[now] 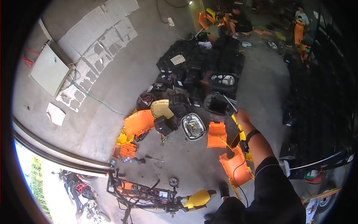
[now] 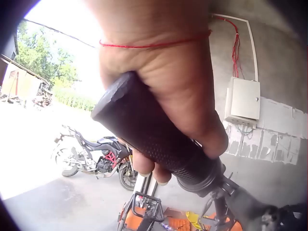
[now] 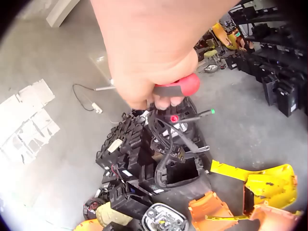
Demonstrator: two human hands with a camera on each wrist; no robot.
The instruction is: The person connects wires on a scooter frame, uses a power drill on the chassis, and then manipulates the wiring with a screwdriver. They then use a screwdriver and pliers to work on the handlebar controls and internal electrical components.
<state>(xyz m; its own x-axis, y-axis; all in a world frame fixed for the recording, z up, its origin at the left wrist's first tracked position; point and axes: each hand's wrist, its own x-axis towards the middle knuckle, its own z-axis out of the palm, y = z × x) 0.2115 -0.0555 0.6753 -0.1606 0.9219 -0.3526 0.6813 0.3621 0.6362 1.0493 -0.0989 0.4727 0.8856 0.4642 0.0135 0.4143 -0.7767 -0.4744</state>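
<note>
In the left wrist view, my left hand [image 2: 180, 91] grips a black rubber handlebar grip [image 2: 144, 127], fingers wrapped under it and thumb along its far side. The head view does not show this hand. My right hand [image 1: 243, 116] is stretched forward, holding a screwdriver [image 3: 188, 85] with a red and grey handle; its thin metal shaft points left in the right wrist view. Below the right hand in that view are black cables [image 3: 166, 137], with a red-ended connector [image 3: 174, 118] and a green-tipped one [image 3: 211, 111], over an open black bin [image 3: 183, 171].
Black boxes [image 1: 186, 80] are massed ahead. Orange panels [image 1: 217, 134], a yellow panel [image 3: 272, 185] and a grey-white tray of parts [image 1: 193, 127] lie on the floor. A stripped bike frame [image 1: 145, 196] stands close by; black shelving [image 3: 269, 36] lines the right.
</note>
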